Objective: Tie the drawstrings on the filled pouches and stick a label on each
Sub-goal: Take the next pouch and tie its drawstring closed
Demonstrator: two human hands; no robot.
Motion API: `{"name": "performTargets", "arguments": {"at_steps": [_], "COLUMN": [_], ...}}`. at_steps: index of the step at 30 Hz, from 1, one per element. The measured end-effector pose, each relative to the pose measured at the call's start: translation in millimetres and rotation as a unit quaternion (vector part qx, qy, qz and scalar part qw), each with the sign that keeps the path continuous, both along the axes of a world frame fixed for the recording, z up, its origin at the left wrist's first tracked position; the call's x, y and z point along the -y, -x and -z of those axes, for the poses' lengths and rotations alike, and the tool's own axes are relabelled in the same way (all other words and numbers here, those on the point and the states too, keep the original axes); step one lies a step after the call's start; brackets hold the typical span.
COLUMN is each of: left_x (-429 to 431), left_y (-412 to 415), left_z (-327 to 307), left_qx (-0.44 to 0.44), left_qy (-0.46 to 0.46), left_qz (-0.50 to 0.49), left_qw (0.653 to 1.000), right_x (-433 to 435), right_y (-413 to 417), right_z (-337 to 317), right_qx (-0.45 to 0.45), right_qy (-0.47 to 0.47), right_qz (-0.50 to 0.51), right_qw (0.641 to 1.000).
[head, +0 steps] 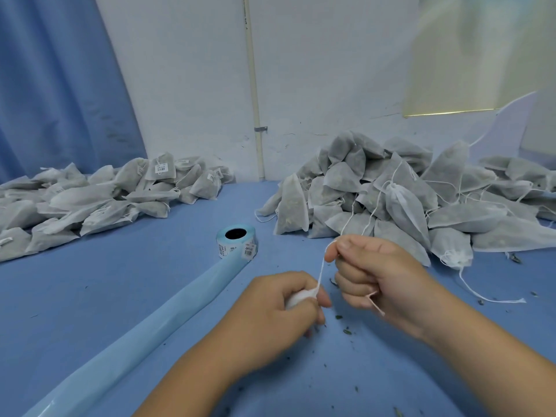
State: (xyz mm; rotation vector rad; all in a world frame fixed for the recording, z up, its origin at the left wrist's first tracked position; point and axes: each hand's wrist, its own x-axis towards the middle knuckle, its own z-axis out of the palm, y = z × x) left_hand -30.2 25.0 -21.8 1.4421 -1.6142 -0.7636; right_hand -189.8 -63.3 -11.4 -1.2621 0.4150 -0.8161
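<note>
The left hand [279,305] is clenched around the gathered neck of a white non-woven pouch [299,297]; only a small puckered bit of the fabric shows between the fingers, low over the near middle of the blue table [90,296]. A thin white drawstring [321,272] runs taut from that neck up to the right hand [379,275], which grips it: the string loops over the index fingertip and its loose end pokes out below the curled fingers.

A roll of printed labels [236,240] stands just beyond the hands, its pale blue backing strip [150,323] trailing toward the near left edge. A heap of filled pouches [391,200] lies at the far right, grey-green contents showing through the fabric and strings hanging loose. A flatter heap at the far left [90,200] has white barcode labels on several pouches. Dark herb crumbs [346,331] dot the table near the hands.
</note>
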Motion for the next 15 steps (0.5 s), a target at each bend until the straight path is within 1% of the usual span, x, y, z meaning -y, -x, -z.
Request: {"name": "performTargets", "arguments": {"at_steps": [1,3,5,6,8,10,12,13,15], "left_x": [-2,-5,-7,-8,-8,-7,-4,-3,-3], "left_y": [3,8,8,8,8,7,3,1,-2], "left_z": [-2,-8,-13,-15,-20,-21,-19,-16,-11], "left_qx": [-0.035,-0.137,-0.223,-0.243,-0.275,-0.295,-0.258,-0.213,-0.075], "left_qy": [-0.009,-0.017,0.002,0.014,0.037,0.053,0.078,0.095,0.141], "left_qz": [0.020,0.059,0.083,0.083,0.059,-0.005,-0.091,-0.130,-0.167], "left_qw": [0.999,0.989,0.971,0.966,0.959,0.954,0.959,0.964,0.973], "right_x": [0,-1,-2,-4,-9,-14,-17,-19,-24], "right_y": [-1,-3,-6,-8,-12,-13,-12,-12,-11], "right_z": [1,3,6,8,10,13,13,14,13], "right_qx": [-0.003,-0.020,-0.080,-0.126,-0.200,-0.233,-0.264,-0.290,-0.335], "right_qy": [0.004,0.014,0.054,0.097,0.195,0.282,0.360,0.404,0.492], "right_qz": [0.005,0.026,0.060,0.079,0.107,0.114,0.112,0.104,0.086], "right_qw": [1.000,0.999,0.994,0.984,0.954,0.924,0.888,0.862,0.799]}}
